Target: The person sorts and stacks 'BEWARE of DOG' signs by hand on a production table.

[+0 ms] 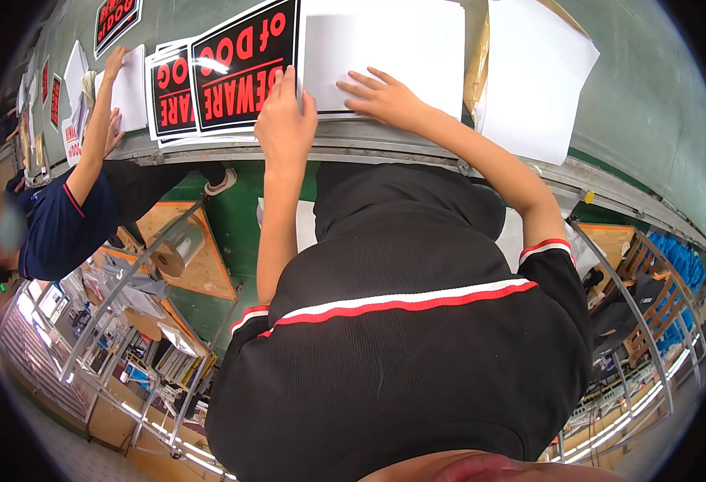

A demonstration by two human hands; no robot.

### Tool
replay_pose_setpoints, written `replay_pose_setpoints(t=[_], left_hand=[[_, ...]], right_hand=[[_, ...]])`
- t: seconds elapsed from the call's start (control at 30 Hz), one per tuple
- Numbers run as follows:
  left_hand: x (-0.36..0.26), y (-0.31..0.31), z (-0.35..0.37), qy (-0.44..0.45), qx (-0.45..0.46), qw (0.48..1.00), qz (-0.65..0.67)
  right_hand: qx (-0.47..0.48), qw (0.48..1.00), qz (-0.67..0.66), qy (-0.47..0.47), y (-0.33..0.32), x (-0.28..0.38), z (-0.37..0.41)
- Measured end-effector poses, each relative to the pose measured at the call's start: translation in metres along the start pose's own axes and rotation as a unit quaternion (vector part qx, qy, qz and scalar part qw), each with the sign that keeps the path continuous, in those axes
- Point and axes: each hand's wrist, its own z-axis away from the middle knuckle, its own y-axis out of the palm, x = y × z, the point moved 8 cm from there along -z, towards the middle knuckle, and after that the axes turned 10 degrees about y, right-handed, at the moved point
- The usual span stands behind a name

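Green desk (650, 96) fills the top of the frame and curves down to the right; its metal edge runs across just above my chest.

White sheet (393, 36), top centre, lies flat on a stack at the near edge of the desk. Both my hands are on it.

Loose white stack (534, 72), upper right, is tilted and overhangs the desk edge. It sits apart from the sheet I am working, with a strip of brown card (477, 68) showing between them.

BEWARE of DOG sign (236, 64), black with red lettering, lies just left of my sheet, touching or slightly overlapping its left edge. More of the same signs are fanned out under it toward the left.

Co-worker (55, 225) in a navy shirt, left side of the frame, arm reaching up to a separate white sheet (132, 88), one hand (116, 58) on its top corner.

Left hand (284, 120): at the seam between sign and sheet, fingers (290, 80) bent down over the sheet's left edge. Cannot tell whether they pinch the paper or only press on it.

Right hand (385, 100): palm down on the lower part of the sheet, fingers (365, 79) spread wide and pointing toward the upper left, gripping nothing.
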Motion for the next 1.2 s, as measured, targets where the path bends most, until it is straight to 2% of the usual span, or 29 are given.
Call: replay_pose_setpoints(t=[0.03,0.07,0.1,0.13,0.2,0.23,0.33,0.37,0.4,0.47,0.6,0.7,0.77,0.83,0.9,1.03,1.2], left_hand=[[-0.006,0.001,0.001,0.016,0.005,1.000,-0.017],[-0.015,0.001,0.002,0.034,0.005,0.999,-0.016],[-0.025,0.002,0.004,0.051,0.005,0.999,-0.016],[-0.037,0.002,0.007,0.068,0.006,0.998,-0.015],[-0.063,0.009,0.016,0.102,0.032,0.994,0.020],[-0.075,0.020,0.022,0.120,0.046,0.992,0.007],[-0.107,0.028,0.034,0.198,0.075,0.977,0.024],[-0.108,0.028,0.035,0.176,0.090,0.976,0.096],[-0.106,0.024,0.032,0.176,0.070,0.976,0.107],[-0.093,0.016,0.027,0.172,0.032,0.976,0.127],[-0.014,0.010,0.009,0.091,-0.050,0.992,0.073],[0.065,0.024,0.010,0.013,-0.050,0.999,0.011],[0.115,0.045,0.021,-0.012,-0.025,0.998,-0.054],[0.146,0.060,0.034,-0.064,0.007,0.997,-0.052],[0.164,0.072,0.044,-0.108,0.053,0.991,-0.052],[0.162,0.078,0.052,-0.085,0.040,0.993,-0.070],[0.150,0.080,0.052,-0.065,0.037,0.996,-0.053]], right_hand=[[0.009,0.981,-0.161,0.107,-0.011,-0.011,-0.005],[0.018,0.925,-0.317,0.208,-0.017,-0.022,-0.005],[0.028,0.834,-0.461,0.302,-0.021,-0.026,-0.004],[0.023,0.746,-0.571,0.342,-0.030,-0.024,-0.003],[0.009,0.523,-0.750,0.405,-0.038,-0.015,0.002],[-0.012,0.546,-0.718,0.431,-0.041,-0.015,0.006],[-0.081,0.590,-0.692,0.409,-0.017,-0.045,0.026],[-0.083,0.601,-0.677,0.416,-0.014,-0.058,0.036],[-0.097,0.632,-0.643,0.421,-0.012,-0.074,0.047],[-0.116,0.647,-0.619,0.430,-0.012,-0.104,0.070],[-0.132,0.651,-0.589,0.462,-0.038,-0.144,0.110],[-0.151,0.639,-0.585,0.476,-0.058,-0.152,0.121],[-0.121,0.668,-0.556,0.480,-0.046,-0.172,0.133],[-0.101,0.688,-0.532,0.483,-0.042,-0.181,0.137],[-0.114,0.714,-0.472,0.504,-0.051,-0.180,0.136],[-0.158,0.790,-0.296,0.513,-0.071,-0.170,0.129],[-0.180,0.820,-0.102,0.534,-0.108,-0.169,0.138]])
